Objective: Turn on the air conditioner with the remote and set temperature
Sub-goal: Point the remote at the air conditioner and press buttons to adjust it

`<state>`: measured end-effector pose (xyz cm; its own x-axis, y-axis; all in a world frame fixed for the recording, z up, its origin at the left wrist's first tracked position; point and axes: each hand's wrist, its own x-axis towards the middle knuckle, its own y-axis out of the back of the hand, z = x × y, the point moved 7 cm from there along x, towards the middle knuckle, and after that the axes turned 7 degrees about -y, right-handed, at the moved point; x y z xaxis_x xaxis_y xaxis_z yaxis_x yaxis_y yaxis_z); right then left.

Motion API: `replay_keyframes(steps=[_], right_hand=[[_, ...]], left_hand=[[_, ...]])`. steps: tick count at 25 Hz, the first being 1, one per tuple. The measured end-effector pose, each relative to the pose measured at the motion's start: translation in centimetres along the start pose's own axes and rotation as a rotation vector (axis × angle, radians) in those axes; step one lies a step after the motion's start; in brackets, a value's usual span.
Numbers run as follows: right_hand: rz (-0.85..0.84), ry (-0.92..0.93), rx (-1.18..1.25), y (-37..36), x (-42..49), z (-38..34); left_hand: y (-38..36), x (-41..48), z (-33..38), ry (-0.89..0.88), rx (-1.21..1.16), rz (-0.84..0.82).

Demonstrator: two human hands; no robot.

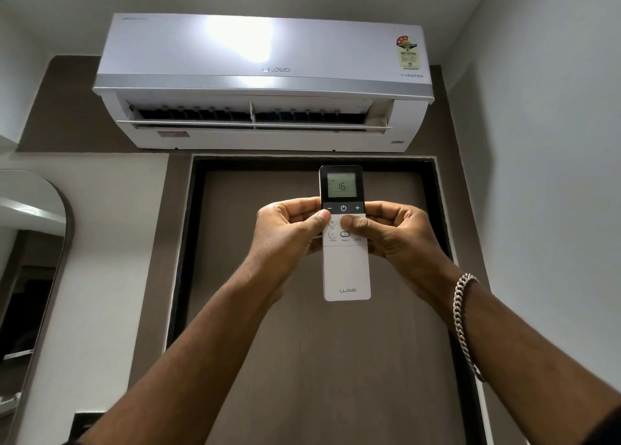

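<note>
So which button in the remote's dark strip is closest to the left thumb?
The minus button, leftmost on the remote, just above the left hand thumb tip; the power button and plus button lie further right.

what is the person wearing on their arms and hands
Both forearms are bare, with no sleeves in view. The right wrist carries a silver chain-link bracelet. The left hand and right hand show no rings or gloves.

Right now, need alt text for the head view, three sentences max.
Both hands, left hand and right hand, hold a white remote upright, its screen reading 16, thumbs just below the minus, power and plus buttons. Above it, a white wall-mounted air conditioner has its louver open. A brown door is behind; a chain bracelet circles the right wrist.
</note>
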<state>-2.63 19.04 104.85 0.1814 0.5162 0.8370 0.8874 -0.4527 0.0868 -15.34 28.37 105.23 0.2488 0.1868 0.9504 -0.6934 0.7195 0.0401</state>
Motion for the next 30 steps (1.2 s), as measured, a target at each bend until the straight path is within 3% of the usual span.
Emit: replay_keyframes(steps=[30], right_hand=[[0.154,0.025,-0.059,-2.0,-0.5,-1.9]], left_hand=[[1.5,-0.7,3.1,-0.037,0.103,0.038]])
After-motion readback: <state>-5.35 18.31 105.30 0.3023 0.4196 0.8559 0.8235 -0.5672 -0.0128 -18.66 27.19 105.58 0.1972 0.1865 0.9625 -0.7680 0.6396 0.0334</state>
